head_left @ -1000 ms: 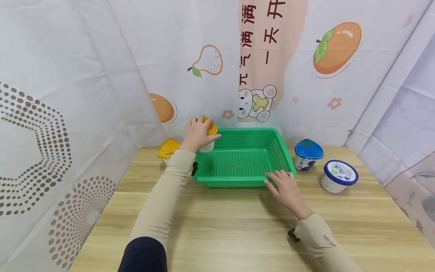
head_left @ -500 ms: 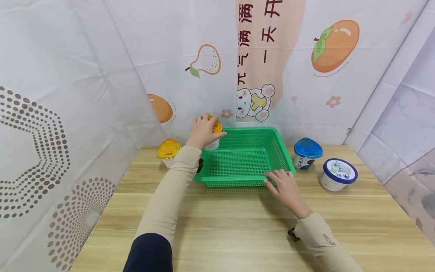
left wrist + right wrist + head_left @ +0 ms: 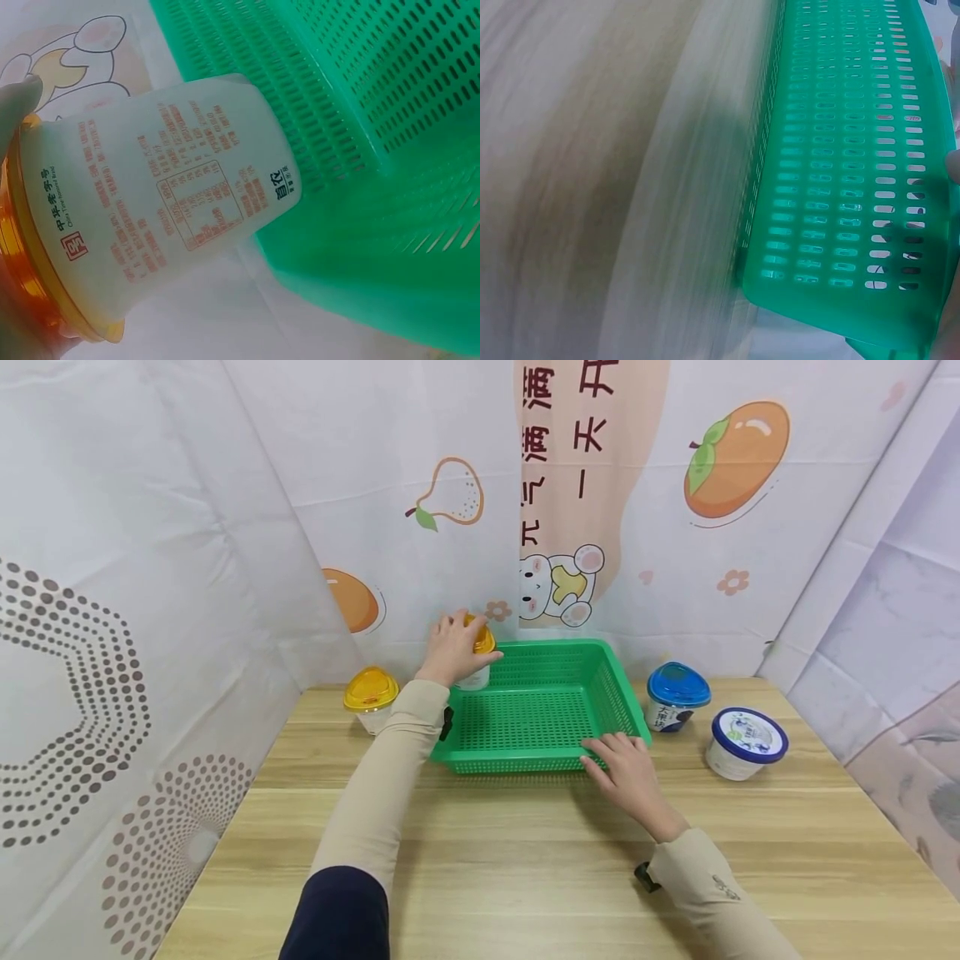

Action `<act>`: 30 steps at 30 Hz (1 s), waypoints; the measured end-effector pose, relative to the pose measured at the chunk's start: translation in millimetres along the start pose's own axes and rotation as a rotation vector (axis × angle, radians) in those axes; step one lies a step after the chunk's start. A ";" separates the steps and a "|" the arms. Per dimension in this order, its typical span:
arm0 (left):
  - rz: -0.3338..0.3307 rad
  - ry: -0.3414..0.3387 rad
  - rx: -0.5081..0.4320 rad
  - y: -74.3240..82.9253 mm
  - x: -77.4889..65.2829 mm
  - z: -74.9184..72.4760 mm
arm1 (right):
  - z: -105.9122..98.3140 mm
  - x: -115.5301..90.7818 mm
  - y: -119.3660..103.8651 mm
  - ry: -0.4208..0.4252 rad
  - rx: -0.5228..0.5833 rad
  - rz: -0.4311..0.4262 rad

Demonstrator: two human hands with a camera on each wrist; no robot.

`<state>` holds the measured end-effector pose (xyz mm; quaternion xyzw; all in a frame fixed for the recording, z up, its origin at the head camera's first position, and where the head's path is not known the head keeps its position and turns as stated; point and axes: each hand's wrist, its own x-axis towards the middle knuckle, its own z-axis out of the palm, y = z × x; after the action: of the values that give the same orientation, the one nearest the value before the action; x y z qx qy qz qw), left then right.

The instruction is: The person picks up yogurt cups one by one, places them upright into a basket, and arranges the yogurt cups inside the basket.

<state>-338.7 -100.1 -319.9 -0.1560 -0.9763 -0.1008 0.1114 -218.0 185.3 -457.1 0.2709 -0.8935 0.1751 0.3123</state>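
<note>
Wooden table (image 3: 495, 852), yellow-lidded cup (image 3: 154, 206) in left grip (image 3: 452, 650).

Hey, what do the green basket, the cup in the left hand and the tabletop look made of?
Green basket: plastic, lightly glossy, with moulded slots. Cup: probably plastic, smooth, white, printed; its lid looks like shiny, translucent yellow plastic. Tabletop: wood or printed laminate, satin; grain shows, but I can't tell which.

Yellow-lidded white cup (image 3: 477, 678), roughly upright, at left end of green perforated basket (image 3: 525, 718)
</note>
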 end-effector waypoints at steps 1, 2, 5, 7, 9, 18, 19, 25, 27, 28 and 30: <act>0.000 -0.001 0.000 -0.5 0.5 1.7 | 0.2 -0.2 0.1 0.002 0.002 -0.001; 0.001 -0.002 -0.005 -1.0 1.1 3.3 | 0.3 -0.4 0.1 0.002 0.002 -0.002; 0.001 -0.011 -0.004 -1.9 2.3 7.9 | 0.9 -0.8 0.2 0.001 0.005 -0.002; -0.001 -0.014 -0.009 -2.5 3.3 11.3 | 1.2 -1.0 0.5 0.000 0.007 -0.002; 0.002 -0.015 -0.014 -2.8 4.4 14.6 | 1.5 -0.9 0.8 0.001 0.012 -0.002; -0.003 -0.021 -0.019 -3.2 8.0 29.0 | 1.9 -1.7 1.6 0.009 0.009 -0.008; -0.004 -0.023 -0.016 -2.9 8.2 30.5 | 1.9 -2.1 1.7 0.009 0.008 -0.009; 0.007 -0.008 -0.024 -1.2 10.8 38.5 | 1.3 -2.0 2.3 0.010 0.008 -0.010; 0.009 -0.007 -0.029 -0.6 11.6 39.8 | 0.8 -1.1 2.2 0.008 0.008 -0.010; 0.009 -0.009 -0.036 -0.4 12.0 40.3 | 0.4 -0.5 2.1 0.006 0.009 -0.010; 0.008 -0.012 -0.043 0.2 13.1 40.7 | -0.6 1.1 1.9 -0.004 0.009 -0.006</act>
<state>-358.3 -86.8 -355.5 -0.1629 -0.9739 -0.1202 0.1024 -219.6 186.7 -456.1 0.2754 -0.8925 0.1776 0.3098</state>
